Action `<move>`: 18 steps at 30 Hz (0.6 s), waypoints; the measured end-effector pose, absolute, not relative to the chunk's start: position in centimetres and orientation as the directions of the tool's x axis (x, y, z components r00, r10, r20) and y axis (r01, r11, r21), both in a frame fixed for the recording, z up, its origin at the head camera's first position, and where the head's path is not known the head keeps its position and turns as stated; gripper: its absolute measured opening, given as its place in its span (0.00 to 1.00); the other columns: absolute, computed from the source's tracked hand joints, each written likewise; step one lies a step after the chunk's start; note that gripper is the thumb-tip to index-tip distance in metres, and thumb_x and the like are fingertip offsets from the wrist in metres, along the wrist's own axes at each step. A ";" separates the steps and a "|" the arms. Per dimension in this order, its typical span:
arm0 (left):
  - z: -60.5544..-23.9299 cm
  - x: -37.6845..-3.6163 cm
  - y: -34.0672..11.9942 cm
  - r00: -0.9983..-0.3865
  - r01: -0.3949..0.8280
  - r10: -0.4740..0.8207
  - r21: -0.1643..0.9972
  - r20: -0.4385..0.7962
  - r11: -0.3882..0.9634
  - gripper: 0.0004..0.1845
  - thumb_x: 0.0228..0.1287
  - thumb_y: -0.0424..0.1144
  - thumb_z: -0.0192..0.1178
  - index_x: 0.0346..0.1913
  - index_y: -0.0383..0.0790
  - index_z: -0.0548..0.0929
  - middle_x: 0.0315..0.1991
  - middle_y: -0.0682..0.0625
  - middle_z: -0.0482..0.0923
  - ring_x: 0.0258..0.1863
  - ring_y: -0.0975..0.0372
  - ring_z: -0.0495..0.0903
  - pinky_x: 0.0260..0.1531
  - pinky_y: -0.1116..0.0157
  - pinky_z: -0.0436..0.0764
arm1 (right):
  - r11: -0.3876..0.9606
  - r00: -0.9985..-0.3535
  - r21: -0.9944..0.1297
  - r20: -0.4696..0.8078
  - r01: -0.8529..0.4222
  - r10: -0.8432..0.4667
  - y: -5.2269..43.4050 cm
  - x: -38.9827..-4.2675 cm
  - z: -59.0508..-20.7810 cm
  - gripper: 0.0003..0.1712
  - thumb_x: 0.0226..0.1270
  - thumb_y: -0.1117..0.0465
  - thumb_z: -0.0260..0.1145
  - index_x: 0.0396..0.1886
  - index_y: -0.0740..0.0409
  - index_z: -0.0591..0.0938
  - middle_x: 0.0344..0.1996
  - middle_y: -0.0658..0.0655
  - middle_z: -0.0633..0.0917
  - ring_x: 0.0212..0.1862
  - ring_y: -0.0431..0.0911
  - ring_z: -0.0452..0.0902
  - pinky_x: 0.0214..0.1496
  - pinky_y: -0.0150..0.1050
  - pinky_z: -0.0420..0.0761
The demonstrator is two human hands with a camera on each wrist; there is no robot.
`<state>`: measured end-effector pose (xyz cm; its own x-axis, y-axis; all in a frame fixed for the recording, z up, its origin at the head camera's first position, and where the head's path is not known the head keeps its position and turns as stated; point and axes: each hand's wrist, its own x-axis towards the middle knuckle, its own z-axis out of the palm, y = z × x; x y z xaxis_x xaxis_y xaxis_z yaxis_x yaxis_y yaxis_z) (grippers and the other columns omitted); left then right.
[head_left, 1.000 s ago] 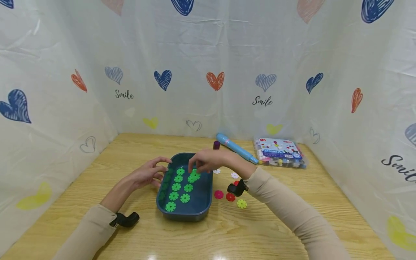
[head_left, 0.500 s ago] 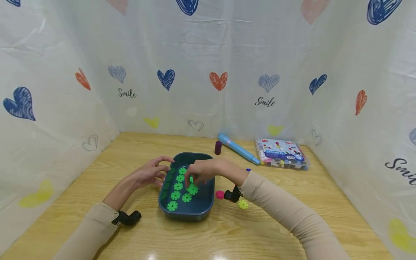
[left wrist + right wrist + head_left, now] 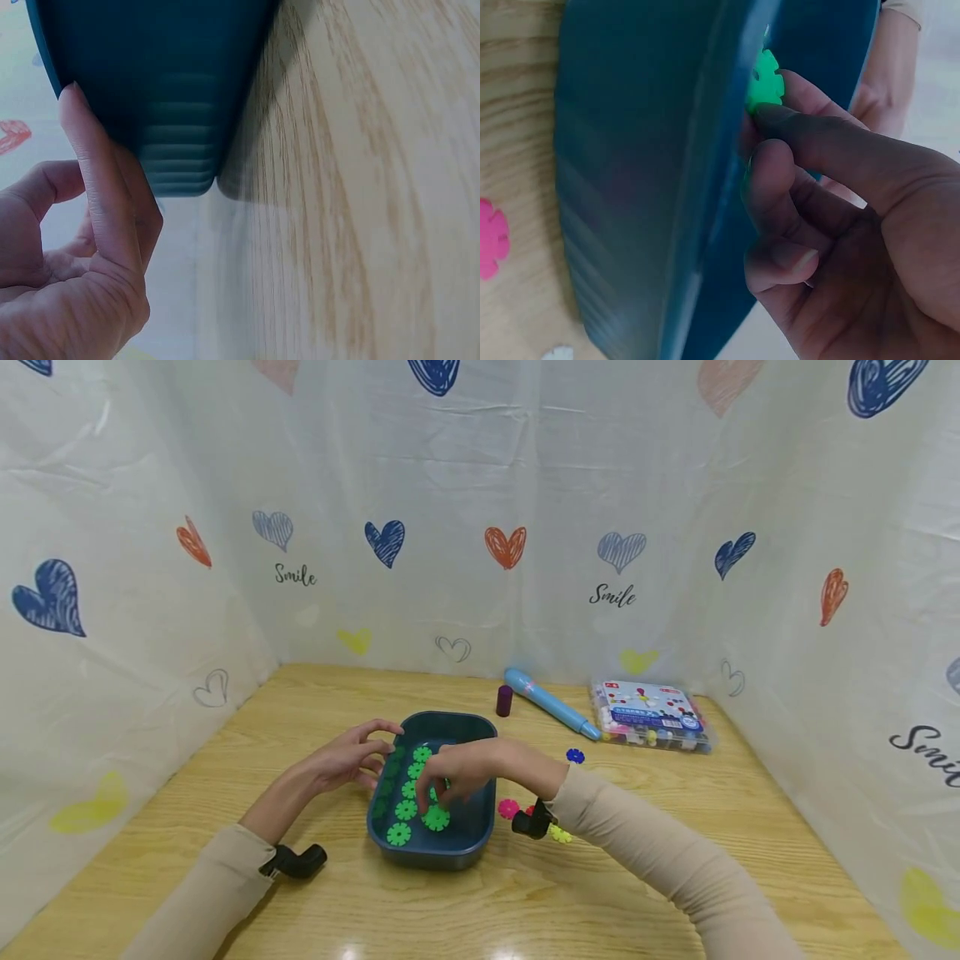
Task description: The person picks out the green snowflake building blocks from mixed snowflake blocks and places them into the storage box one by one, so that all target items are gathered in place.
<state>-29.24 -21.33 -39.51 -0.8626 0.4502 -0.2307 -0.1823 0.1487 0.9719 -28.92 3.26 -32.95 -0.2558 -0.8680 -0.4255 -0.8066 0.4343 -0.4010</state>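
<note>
A dark blue-green tray (image 3: 431, 859) stands lengthwise on the table, with several green flower-shaped discs (image 3: 399, 834) lying in a row along its left side. My right hand (image 3: 463, 768) is inside the tray and pinches a green notched disc (image 3: 766, 84) between thumb and finger. Some discs beneath that hand are hidden by it. At the tray's left side my left hand (image 3: 351, 757) rests its fingers against the rim and outer wall. In the left wrist view, one fingertip (image 3: 73, 97) touches the rim while the other fingers stay loosely bent.
Right of the tray lie a pink disc (image 3: 508, 809), a yellow disc (image 3: 560, 834) and a blue disc (image 3: 575, 756). Behind them are a purple cylinder (image 3: 504, 701), a light blue microphone-shaped tube (image 3: 551, 703) and a clear box of small parts (image 3: 651, 715). A printed curtain surrounds the table.
My right hand has moved toward the near end of the tray, bringing the green disc with it. The blue disc on the table has come into sight. My left hand keeps its place.
</note>
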 end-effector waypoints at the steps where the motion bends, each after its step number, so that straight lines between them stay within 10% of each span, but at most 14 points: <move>1: -39.5 -29.2 -21.3 -0.863 -0.184 0.449 0.972 -0.232 0.149 0.25 0.74 0.36 0.50 0.70 0.41 0.59 0.37 0.49 0.71 0.24 0.65 0.76 0.25 0.67 0.85 | 0.433 -0.251 -0.405 -0.428 -0.805 -0.868 3.2 -28.9 -33.1 0.14 0.71 0.64 0.62 0.51 0.47 0.85 0.39 0.47 0.85 0.39 0.40 0.82 0.33 0.27 0.83; 18: -39.7 -29.4 -21.4 -0.859 -0.180 0.457 0.972 -0.230 0.150 0.25 0.76 0.36 0.49 0.70 0.40 0.58 0.36 0.49 0.71 0.23 0.65 0.76 0.25 0.67 0.85 | 0.429 -0.225 -0.423 -0.451 -0.798 -0.864 3.0 -28.6 -34.4 0.14 0.71 0.65 0.61 0.51 0.48 0.84 0.39 0.48 0.87 0.28 0.38 0.83 0.34 0.26 0.83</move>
<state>-29.39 -21.35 -39.68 -0.8593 0.4570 -0.2298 -0.1804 0.1498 0.9721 -28.55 2.96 -34.40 -0.2255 -0.8636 -0.4509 -0.7977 0.4294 -0.4234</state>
